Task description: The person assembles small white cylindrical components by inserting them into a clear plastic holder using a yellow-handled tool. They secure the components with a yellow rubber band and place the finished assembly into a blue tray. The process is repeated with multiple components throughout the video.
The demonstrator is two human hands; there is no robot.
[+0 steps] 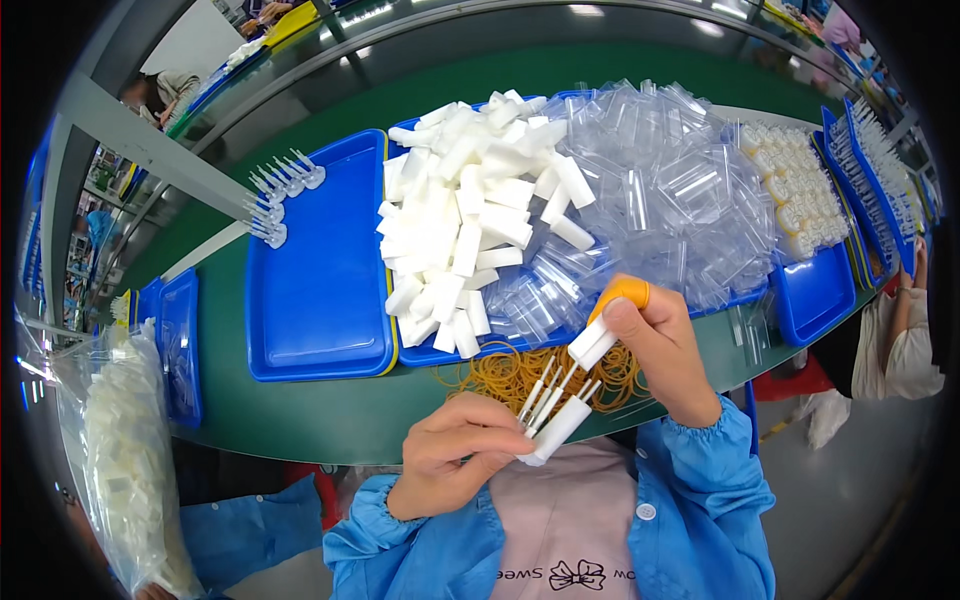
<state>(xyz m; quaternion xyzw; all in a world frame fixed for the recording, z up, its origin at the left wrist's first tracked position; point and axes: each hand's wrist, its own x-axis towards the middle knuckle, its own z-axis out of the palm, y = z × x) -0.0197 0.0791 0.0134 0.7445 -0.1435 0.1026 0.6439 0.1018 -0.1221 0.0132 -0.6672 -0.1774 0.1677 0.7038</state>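
Note:
Between the fingertips of my left hand (pixel 452 452) is the base of a small pronged piece (pixel 543 402), its several thin prongs pointing up. A white foam piece (pixel 560 430) stands on it at the right side. My right hand (pixel 660 345), with an orange finger cot (pixel 625 291) on one finger, pinches another white foam piece (pixel 593 343). That piece is tilted, and its lower end meets the tip of a prong. Just beyond both hands lies a heap of tan rubber bands (pixel 500 372).
White foam pieces (pixel 470 190) and clear plastic tubes (pixel 690 190) are piled high in blue trays ahead. Another blue tray (pixel 320 345) at left has several pronged pieces (pixel 290 178) at its corner. A bag (pixel 130 450) hangs far left; trays of pronged pieces (pixel 880 170) stand far right, near another person.

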